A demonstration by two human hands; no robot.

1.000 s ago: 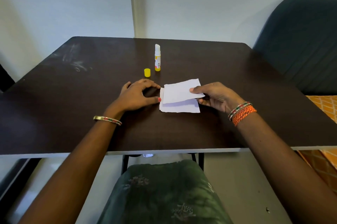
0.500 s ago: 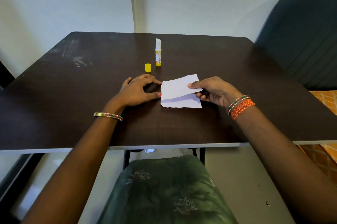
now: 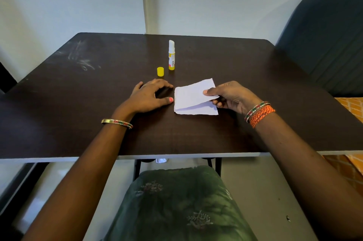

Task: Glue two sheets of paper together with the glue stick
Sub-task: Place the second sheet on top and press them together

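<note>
Two white paper sheets lie at the middle of the dark table (image 3: 78, 103). The lower sheet (image 3: 196, 110) is flat on the table. The upper sheet (image 3: 191, 93) slants over it, its right edge lifted. My right hand (image 3: 229, 96) pinches that right edge between thumb and fingers. My left hand (image 3: 151, 97) rests on the table just left of the sheets, fingers arched, thumb tip beside the paper's left edge. The uncapped glue stick (image 3: 171, 55) stands upright farther back, with its yellow cap (image 3: 160, 71) beside it on the left.
A dark upholstered chair (image 3: 330, 34) stands at the right beyond the table. A pale wall runs behind. My lap in green patterned cloth (image 3: 176, 205) is below the table's near edge.
The upper sheet's left edge has come down onto the lower sheet's left edge. My right hand has shifted slightly with the sheet; my left hand stays beside the paper.
</note>
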